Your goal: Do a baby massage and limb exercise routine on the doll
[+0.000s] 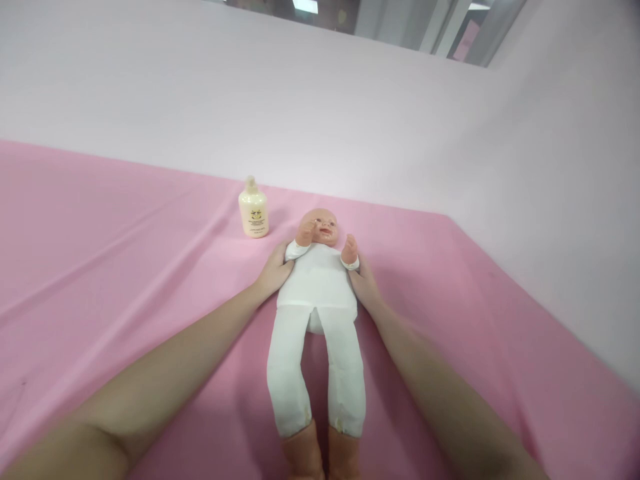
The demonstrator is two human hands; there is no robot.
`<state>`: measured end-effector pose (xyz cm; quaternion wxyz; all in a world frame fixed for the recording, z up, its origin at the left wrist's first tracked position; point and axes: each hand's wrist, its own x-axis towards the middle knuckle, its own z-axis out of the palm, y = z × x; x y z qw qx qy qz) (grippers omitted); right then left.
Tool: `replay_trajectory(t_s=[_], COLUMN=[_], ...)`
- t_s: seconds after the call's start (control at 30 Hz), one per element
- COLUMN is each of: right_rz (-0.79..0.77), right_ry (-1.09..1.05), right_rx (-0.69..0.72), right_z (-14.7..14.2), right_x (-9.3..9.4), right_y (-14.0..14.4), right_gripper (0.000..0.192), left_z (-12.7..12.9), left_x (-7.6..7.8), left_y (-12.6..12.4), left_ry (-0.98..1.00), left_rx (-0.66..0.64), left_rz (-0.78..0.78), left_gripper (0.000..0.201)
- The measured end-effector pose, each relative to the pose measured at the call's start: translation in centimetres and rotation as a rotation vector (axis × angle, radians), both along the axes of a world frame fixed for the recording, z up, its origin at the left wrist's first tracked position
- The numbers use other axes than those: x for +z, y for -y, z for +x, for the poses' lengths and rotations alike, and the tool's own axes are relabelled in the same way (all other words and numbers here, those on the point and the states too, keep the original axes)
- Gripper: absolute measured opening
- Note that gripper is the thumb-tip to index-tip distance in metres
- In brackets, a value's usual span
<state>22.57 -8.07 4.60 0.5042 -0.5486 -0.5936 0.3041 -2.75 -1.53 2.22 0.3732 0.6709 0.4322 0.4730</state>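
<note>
A baby doll (pixel 317 287) in a white suit lies on its back on the pink sheet (pixel 115 267), head away from me, feet toward me, both arms raised. My left hand (pixel 274 270) is pressed against the doll's side under its raised arm. My right hand (pixel 365 283) grips the other side of the torso. The fingers of both hands are partly hidden under the doll. A small cream bottle (pixel 253 209) stands upright just beyond and left of the doll's head, apart from my hands.
The pink sheet covers a wide flat surface with creases on the left. A pale pink wall (pixel 350 100) rises behind and along the right side. A window strip shows at the top.
</note>
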Motion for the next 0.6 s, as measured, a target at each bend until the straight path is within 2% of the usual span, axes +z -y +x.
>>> replay_trajectory(t_s=[0.6], right_rz=[0.017], right_ry=[0.007], right_rx=[-0.003], right_z=[0.03], right_x=[0.03], right_y=[-0.06], right_gripper=[0.056], left_z=[0.04], left_x=[0.32], left_y=[0.25], left_ry=[-0.003], left_rx=[-0.007], left_rz=[-0.011], left_gripper=[0.048])
